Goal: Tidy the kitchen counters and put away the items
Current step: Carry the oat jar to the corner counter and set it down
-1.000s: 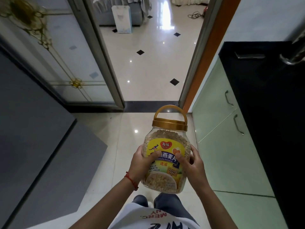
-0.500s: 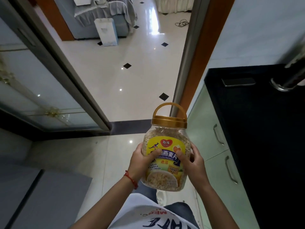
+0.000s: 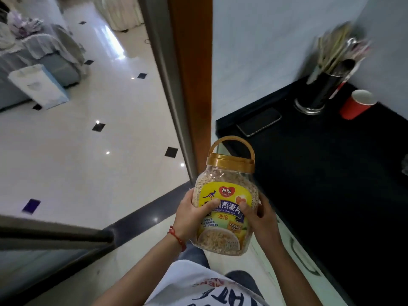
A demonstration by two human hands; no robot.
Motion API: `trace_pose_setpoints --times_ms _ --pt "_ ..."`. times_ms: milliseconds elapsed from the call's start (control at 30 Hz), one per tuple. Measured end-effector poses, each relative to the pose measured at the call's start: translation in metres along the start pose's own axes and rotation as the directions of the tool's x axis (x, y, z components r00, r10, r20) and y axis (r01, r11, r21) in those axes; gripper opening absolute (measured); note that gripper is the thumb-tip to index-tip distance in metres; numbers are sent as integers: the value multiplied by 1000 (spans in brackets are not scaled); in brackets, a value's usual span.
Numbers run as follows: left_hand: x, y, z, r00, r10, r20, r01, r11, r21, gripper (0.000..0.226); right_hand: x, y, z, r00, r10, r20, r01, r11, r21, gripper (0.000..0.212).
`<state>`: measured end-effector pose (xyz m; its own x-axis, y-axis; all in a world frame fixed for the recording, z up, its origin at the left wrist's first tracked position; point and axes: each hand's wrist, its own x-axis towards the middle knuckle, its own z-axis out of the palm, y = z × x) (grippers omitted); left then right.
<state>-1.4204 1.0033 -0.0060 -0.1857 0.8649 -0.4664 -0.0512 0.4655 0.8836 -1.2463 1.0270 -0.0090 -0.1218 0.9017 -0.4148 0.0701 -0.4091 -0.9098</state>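
Oatmeal jar [image 3: 224, 197]: clear plastic, gold screw lid with hoop handle raised, yellow and blue label, filled with oat flakes nearly to the shoulder. It is held upright in mid-air, in front of the person's body, just off the near left corner of the black countertop [image 3: 331, 173] and not resting on it.

Left hand [image 3: 191, 214]: wrapped round the jar's left side, thumb across the label; red string bracelet at the wrist. Right hand [image 3: 259, 216]: closed on the jar's right side, thumb on the label, fingers behind.

On the countertop: a dark smartphone [image 3: 258, 122] lying flat near the far left edge; a metal utensil holder [image 3: 320, 93] with chopsticks and spoons at the far corner; a red paper cup [image 3: 357, 104] just right of it, tilted. Pale green cabinet fronts [image 3: 293, 250] below the counter. To the left, an open doorway onto a glossy tiled floor [image 3: 88, 140].
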Motion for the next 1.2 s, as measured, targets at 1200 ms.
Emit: trace_pose_setpoints --times_ms 1200 --pt "278 152 253 655 69 752 -373 895 244 108 167 -82 -228 876 -153 -458 144 988 -55 110"
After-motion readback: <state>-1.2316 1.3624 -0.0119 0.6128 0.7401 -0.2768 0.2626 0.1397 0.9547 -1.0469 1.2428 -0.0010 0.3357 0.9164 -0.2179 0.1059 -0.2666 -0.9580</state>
